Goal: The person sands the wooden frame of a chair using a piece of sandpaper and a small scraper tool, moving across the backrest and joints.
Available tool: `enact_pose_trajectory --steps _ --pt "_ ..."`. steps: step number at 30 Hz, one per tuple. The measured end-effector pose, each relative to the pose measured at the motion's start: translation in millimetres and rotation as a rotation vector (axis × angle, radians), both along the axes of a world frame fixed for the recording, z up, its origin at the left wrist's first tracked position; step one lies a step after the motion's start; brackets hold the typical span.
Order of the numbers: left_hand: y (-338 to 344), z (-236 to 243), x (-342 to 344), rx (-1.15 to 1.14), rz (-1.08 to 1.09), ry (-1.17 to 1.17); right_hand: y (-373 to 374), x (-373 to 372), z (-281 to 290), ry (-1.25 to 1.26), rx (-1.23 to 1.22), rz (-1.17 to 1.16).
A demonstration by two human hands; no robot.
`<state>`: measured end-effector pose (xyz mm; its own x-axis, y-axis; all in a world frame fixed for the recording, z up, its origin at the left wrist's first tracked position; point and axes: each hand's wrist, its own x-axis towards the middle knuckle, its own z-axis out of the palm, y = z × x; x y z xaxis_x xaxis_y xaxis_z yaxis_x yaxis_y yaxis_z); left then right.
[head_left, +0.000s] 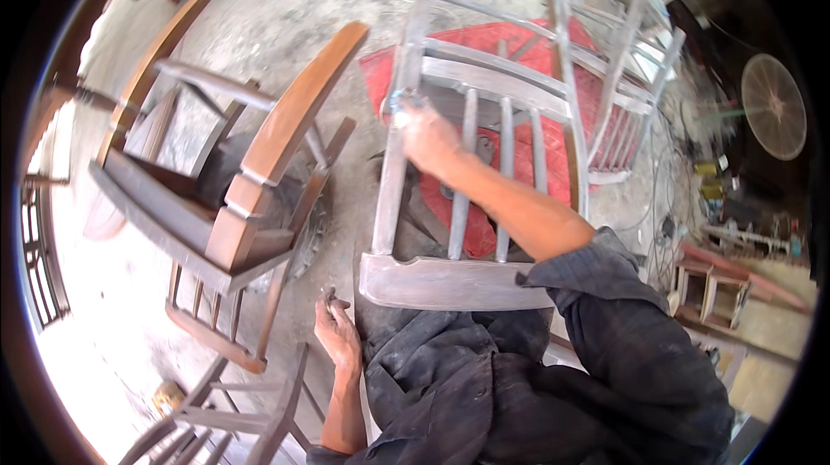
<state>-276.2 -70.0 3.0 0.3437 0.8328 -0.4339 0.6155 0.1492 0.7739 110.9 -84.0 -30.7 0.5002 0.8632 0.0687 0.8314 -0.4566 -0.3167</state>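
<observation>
A grey wooden chair (pixel 458 279) with a slatted back lies before me, its curved top rail close to my lap. My right hand (pixel 428 136) reaches across the slats to the chair's left post. Its fingers are closed at that post, and a small pale-blue bit shows at the fingertips; what it is I cannot make out. Motion blurs this hand a little. My left hand (pixel 337 331) hangs low beside the top rail, apart from the chair. Its fingers are curled together, with dark smudges on them, and whatever they may hold is hidden.
A brown-and-grey wooden armchair (pixel 229 245) is tipped over at the left. Another slatted chair (pixel 229 420) is at the lower left. Red cloth (pixel 367 76) lies beneath the grey chair. More chairs (pixel 614 119), a round fan (pixel 773 107) and loose cables are at the right.
</observation>
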Motion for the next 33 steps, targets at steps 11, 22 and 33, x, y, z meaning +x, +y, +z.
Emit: enact_pose_trajectory --steps 11,22,33 --pt "7 32 39 0.174 -0.163 -0.101 8 -50 38 0.206 0.218 -0.156" --pt "10 17 66 0.256 -0.292 -0.042 -5 -66 24 0.245 0.256 -0.191" --pt "41 33 100 0.099 -0.484 -0.009 -133 -92 118 0.053 0.418 -0.188"
